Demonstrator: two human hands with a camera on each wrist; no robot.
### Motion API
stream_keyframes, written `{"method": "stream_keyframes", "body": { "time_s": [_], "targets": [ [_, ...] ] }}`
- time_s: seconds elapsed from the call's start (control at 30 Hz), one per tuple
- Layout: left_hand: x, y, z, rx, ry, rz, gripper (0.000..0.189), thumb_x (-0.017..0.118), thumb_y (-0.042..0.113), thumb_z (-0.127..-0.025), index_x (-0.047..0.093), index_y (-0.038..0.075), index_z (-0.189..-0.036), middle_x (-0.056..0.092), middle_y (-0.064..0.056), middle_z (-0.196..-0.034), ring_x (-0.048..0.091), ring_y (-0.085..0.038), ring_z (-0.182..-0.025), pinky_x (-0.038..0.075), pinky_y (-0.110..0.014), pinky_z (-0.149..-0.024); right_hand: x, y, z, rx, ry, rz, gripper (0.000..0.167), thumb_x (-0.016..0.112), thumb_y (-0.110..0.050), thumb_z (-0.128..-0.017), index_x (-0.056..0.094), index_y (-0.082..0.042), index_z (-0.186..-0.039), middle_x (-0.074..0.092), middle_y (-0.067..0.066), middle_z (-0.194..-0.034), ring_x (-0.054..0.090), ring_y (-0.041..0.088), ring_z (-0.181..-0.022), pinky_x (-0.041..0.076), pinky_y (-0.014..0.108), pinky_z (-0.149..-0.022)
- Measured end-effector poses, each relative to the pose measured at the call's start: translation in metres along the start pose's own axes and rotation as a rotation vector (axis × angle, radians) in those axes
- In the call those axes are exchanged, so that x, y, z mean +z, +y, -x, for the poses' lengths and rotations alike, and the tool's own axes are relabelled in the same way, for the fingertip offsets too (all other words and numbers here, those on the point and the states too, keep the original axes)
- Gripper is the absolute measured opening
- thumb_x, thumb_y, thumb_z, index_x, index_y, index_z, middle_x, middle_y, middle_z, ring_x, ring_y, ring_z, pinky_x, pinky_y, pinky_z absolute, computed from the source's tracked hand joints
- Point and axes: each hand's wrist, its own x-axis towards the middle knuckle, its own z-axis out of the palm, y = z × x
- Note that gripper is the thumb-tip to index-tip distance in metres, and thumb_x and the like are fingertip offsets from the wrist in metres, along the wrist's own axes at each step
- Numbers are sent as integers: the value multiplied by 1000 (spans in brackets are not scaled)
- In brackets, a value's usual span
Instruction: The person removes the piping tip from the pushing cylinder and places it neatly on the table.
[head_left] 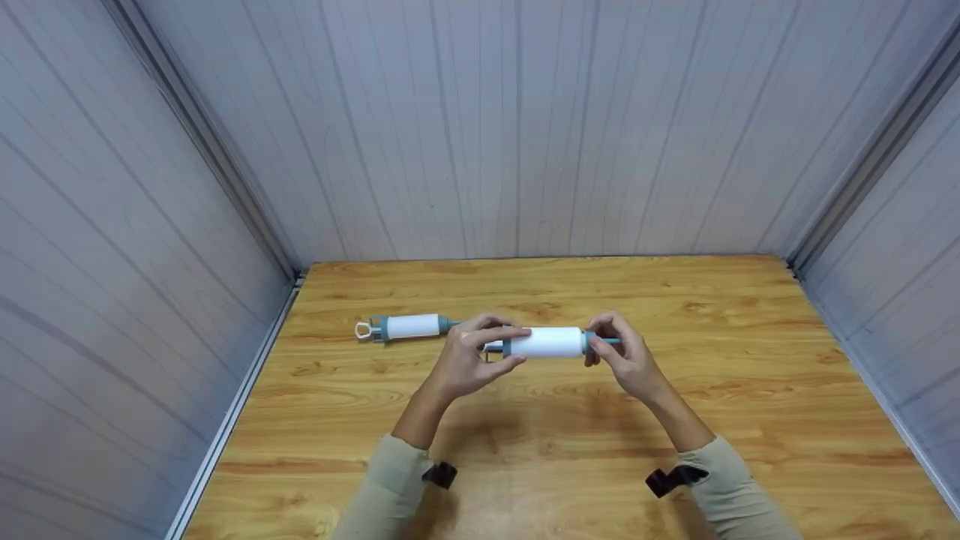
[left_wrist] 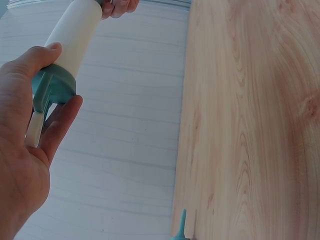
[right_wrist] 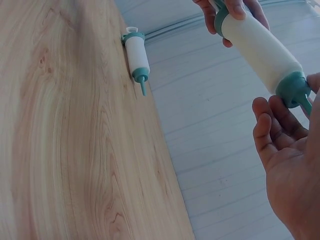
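A white-barrelled syringe point(head_left: 547, 342) with teal end caps is held level above the table between both hands. My left hand point(head_left: 466, 361) grips its plunger end, thumb and fingers round the teal collar point(left_wrist: 56, 82) and the barrel's edge. At the other end, my right hand point(head_left: 631, 366) pinches the teal nozzle cap point(right_wrist: 291, 89), and the thin nozzle points right. A second syringe point(head_left: 412, 325) of the same look lies on the table behind my left hand, its white ring handle point(head_left: 363, 330) to the left. Its nozzle tip is hidden by that hand in the head view.
The wood-grain table point(head_left: 555, 480) runs back to a pale panel wall point(head_left: 480, 135). Similar panels stand at the left and right, with metal edging along the sides. Black wrist mounts point(head_left: 441, 475) sit at both sleeves.
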Motion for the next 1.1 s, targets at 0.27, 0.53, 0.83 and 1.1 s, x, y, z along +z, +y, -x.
{"method": "stream_keyframes", "body": {
  "time_s": [0.27,0.53,0.83,1.1],
  "targets": [
    [0,0,0,7,-4,0,35,91,12,-96,86,15,-130,78,-16,-124,80,-29,-105,69,-29,-79,1,0,0,-26,2,-5,14,47,15,-109,52,19,-122,68,-7,-103,67,13,-76,58,20,-72],
    [0,0,0,16,3,0,35,91,12,-96,86,15,-130,79,-15,-124,79,-29,-104,69,-33,-81,0,-1,1,-19,9,-10,19,52,17,-106,50,20,-125,67,-6,-110,70,6,-83,62,20,-74],
    [0,0,0,3,-3,5,35,92,12,-96,86,14,-130,79,-16,-125,80,-31,-108,71,-36,-85,0,-1,2,-49,-19,-43,26,53,22,-102,47,22,-127,65,-4,-121,72,6,-91,64,23,-78],
    [-1,2,1,-20,-7,6,34,91,12,-97,86,14,-130,79,-16,-126,80,-31,-107,69,-33,-79,-1,1,2,-12,-1,17,24,49,14,-107,48,21,-130,66,-3,-115,69,9,-83,60,20,-75]
  ]
}}
